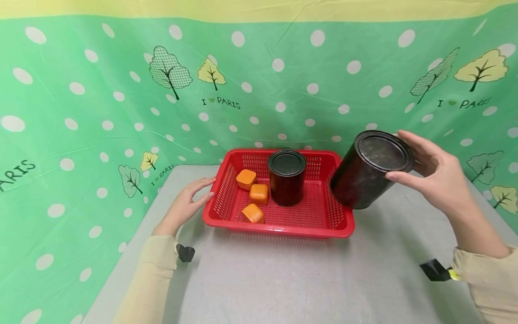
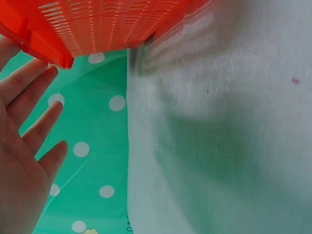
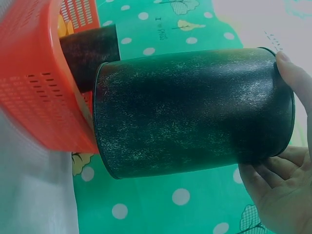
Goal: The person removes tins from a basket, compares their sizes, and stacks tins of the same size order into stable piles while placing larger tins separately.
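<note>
My right hand point(image 1: 421, 173) grips a large black can point(image 1: 370, 170) by its top rim and holds it tilted in the air just past the right wall of the red basket point(image 1: 323, 227). The right wrist view shows that black can point(image 3: 195, 112) close up beside the red basket point(image 3: 34, 87), with my fingers point(image 3: 287, 73) curled round its end. A second black can point(image 1: 287, 177) stands upright inside the basket, beside three orange blocks point(image 1: 256, 194). My left hand point(image 1: 190, 200) rests open against the basket's left edge, fingers point(image 2: 34, 92) straight beside the red basket point(image 2: 97, 24).
The basket sits on a grey table point(image 1: 283, 274) with bare grey surface in front of it. A green dotted cloth point(image 1: 101, 90) hangs behind and along both sides of the table.
</note>
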The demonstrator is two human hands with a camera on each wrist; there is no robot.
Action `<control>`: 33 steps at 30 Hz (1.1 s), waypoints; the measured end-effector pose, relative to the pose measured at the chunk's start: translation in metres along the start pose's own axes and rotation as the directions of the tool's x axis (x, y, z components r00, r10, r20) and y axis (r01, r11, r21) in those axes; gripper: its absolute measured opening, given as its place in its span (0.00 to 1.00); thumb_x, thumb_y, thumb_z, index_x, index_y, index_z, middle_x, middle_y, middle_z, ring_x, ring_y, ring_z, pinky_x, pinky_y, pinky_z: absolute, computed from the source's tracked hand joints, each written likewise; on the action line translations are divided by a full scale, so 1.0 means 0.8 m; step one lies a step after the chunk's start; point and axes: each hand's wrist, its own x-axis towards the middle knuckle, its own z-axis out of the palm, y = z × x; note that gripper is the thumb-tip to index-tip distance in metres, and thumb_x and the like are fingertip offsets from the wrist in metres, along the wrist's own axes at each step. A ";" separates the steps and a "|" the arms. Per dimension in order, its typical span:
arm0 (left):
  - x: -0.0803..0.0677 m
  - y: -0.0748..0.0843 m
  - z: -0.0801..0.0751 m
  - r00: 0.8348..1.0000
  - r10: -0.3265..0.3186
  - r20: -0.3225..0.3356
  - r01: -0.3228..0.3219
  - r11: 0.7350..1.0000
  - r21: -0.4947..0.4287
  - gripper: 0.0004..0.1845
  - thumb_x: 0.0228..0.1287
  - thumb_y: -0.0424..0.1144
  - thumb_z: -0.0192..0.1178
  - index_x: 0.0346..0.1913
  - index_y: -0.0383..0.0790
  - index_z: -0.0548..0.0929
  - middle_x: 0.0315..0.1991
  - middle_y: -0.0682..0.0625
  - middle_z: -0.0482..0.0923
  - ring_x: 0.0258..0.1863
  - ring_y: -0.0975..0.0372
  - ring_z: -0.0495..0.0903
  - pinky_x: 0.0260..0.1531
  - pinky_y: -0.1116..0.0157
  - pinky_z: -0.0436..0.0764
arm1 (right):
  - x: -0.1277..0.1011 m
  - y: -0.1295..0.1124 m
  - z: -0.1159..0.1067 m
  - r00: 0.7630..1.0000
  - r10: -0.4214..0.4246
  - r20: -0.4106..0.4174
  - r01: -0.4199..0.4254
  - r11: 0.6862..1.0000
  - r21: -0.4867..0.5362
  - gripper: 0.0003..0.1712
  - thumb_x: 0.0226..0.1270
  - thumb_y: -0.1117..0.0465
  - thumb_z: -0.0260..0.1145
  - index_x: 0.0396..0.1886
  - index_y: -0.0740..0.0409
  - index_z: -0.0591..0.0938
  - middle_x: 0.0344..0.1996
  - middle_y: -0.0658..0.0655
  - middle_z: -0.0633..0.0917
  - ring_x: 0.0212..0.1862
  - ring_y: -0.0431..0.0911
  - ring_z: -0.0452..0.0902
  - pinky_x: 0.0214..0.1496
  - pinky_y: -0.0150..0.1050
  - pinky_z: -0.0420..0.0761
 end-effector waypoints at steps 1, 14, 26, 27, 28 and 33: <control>0.000 0.000 0.000 1.000 0.000 0.000 0.000 1.000 -0.001 0.29 0.71 0.52 0.59 0.72 0.53 0.71 0.75 0.43 0.65 0.77 0.47 0.59 0.72 0.36 0.61 | 0.000 0.001 -0.001 1.000 0.003 -0.002 -0.003 1.000 -0.001 0.48 0.51 0.80 0.73 0.73 0.52 0.70 0.61 0.37 0.79 0.56 0.26 0.77 0.53 0.13 0.74; 0.001 0.000 0.000 1.000 -0.004 -0.002 0.004 1.000 -0.007 0.29 0.70 0.53 0.59 0.72 0.54 0.72 0.75 0.45 0.65 0.77 0.47 0.59 0.72 0.36 0.61 | -0.008 0.019 -0.016 0.997 0.073 -0.039 -0.074 0.997 -0.032 0.48 0.53 0.77 0.74 0.74 0.49 0.69 0.62 0.35 0.77 0.55 0.23 0.75 0.52 0.12 0.73; 0.001 -0.001 0.000 1.000 -0.010 -0.002 0.010 1.000 -0.008 0.29 0.70 0.52 0.60 0.72 0.54 0.71 0.75 0.44 0.64 0.77 0.47 0.59 0.72 0.36 0.62 | -0.017 0.036 -0.032 0.988 0.133 -0.074 -0.141 0.984 -0.109 0.49 0.55 0.71 0.76 0.75 0.43 0.67 0.66 0.36 0.74 0.54 0.18 0.71 0.49 0.09 0.70; 0.001 -0.001 0.000 1.000 -0.010 -0.002 0.010 1.000 -0.010 0.29 0.70 0.52 0.60 0.72 0.54 0.71 0.75 0.44 0.64 0.77 0.47 0.59 0.72 0.36 0.62 | -0.018 0.038 -0.033 0.988 0.139 -0.075 -0.146 0.983 -0.110 0.49 0.56 0.70 0.76 0.75 0.43 0.66 0.67 0.36 0.74 0.54 0.18 0.71 0.50 0.09 0.69; 0.001 0.000 0.000 1.000 -0.009 -0.002 0.009 1.000 -0.010 0.29 0.70 0.52 0.60 0.72 0.54 0.71 0.75 0.44 0.64 0.77 0.47 0.59 0.71 0.36 0.62 | -0.019 0.040 -0.034 0.987 0.144 -0.078 -0.152 0.982 -0.113 0.49 0.55 0.70 0.76 0.75 0.42 0.66 0.67 0.36 0.74 0.54 0.18 0.71 0.50 0.08 0.69; 0.001 0.000 0.000 1.000 -0.008 0.000 0.008 1.000 -0.006 0.29 0.70 0.52 0.60 0.72 0.54 0.71 0.75 0.44 0.64 0.77 0.47 0.59 0.71 0.36 0.62 | -0.023 0.051 -0.041 0.982 0.168 -0.090 -0.179 0.974 -0.142 0.49 0.57 0.68 0.76 0.76 0.40 0.64 0.69 0.36 0.72 0.55 0.17 0.69 0.51 0.07 0.68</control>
